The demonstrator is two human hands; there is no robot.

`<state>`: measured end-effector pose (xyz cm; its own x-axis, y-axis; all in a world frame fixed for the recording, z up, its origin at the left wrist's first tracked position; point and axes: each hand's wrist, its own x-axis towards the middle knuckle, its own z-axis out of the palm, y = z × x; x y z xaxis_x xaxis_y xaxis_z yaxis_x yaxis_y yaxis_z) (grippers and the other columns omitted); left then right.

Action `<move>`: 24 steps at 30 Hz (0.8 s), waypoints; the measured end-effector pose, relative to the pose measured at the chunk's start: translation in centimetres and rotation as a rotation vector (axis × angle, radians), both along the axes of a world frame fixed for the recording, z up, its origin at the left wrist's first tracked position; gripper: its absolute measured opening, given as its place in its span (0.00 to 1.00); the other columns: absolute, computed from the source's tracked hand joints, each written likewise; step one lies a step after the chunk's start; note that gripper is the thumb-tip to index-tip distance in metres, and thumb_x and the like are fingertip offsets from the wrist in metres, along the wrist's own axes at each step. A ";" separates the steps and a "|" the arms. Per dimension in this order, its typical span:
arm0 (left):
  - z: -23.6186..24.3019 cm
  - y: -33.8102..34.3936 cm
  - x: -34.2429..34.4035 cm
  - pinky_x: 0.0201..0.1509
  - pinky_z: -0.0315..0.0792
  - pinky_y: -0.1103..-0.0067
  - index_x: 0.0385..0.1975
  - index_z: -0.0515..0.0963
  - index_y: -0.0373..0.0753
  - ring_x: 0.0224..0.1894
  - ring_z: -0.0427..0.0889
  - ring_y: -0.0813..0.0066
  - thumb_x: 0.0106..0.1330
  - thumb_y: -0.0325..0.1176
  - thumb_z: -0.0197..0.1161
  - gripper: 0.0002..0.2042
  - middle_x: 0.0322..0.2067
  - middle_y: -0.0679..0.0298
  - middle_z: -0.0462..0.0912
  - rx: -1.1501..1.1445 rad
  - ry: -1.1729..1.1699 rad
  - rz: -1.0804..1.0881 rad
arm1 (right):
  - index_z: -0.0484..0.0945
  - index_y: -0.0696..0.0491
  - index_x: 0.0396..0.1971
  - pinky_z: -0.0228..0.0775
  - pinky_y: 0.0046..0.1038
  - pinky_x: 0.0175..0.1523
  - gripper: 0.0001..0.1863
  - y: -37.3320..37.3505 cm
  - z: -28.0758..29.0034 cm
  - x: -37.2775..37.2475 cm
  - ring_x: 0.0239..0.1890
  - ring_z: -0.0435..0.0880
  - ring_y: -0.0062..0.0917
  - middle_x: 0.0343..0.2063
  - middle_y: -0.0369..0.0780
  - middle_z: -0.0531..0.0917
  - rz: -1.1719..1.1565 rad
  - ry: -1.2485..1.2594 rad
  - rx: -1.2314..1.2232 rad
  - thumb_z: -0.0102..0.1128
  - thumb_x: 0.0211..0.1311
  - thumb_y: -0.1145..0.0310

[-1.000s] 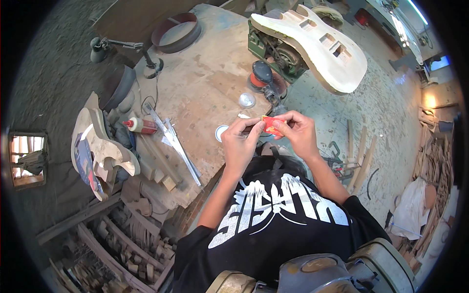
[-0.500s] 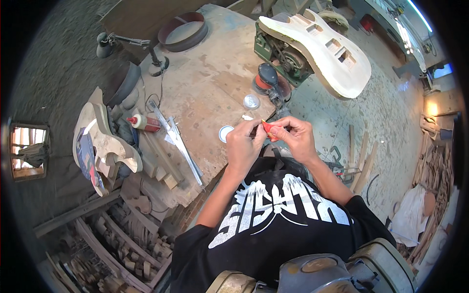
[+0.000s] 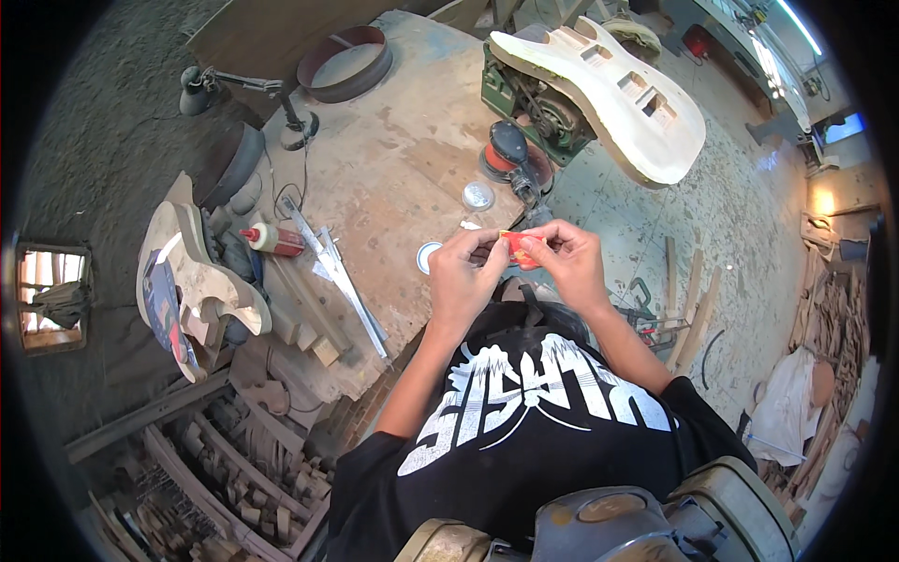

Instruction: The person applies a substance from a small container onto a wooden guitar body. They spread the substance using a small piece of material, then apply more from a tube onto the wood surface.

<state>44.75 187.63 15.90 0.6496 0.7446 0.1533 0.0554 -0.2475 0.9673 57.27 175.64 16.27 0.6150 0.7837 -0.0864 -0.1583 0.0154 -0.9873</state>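
Observation:
Between my two hands, in front of my chest at the workbench edge, is a small red packet (image 3: pixel 524 250) with yellowish marks. The fingertips of my left hand (image 3: pixel 465 272) pinch its left end. On the other side my right hand (image 3: pixel 573 267) grips it, the thumb lying across its face. Close by my left hand lie a round white lid (image 3: pixel 428 258) with a dark rim and a small white piece (image 3: pixel 470 225). A little farther off stands a round silvery tin (image 3: pixel 478 196).
Beyond the tin is an orange and black sander (image 3: pixel 507 150). A pale guitar body (image 3: pixel 646 112) rests on a green machine (image 3: pixel 552 126). Leftward on the workbench (image 3: pixel 393 150) are a glue bottle (image 3: pixel 273 238), metal rulers (image 3: pixel 337 272), wood strips (image 3: pixel 309 309) and another guitar body (image 3: pixel 211 281).
The packet has turned so that more of its red face shows between my fingers. My hands stay in nearly the same place; the whole view has shifted slightly.

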 end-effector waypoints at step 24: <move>-0.2 1.4 0.1 0.41 0.78 0.75 0.38 0.83 0.30 0.33 0.86 0.65 0.63 0.24 0.64 0.07 0.29 0.56 0.86 0.042 -0.069 -0.036 | 0.81 0.65 0.40 0.83 0.21 0.38 0.06 -0.5 0.1 0.6 0.34 0.85 0.19 0.35 0.43 0.86 -0.023 -0.026 -0.014 0.63 0.66 0.77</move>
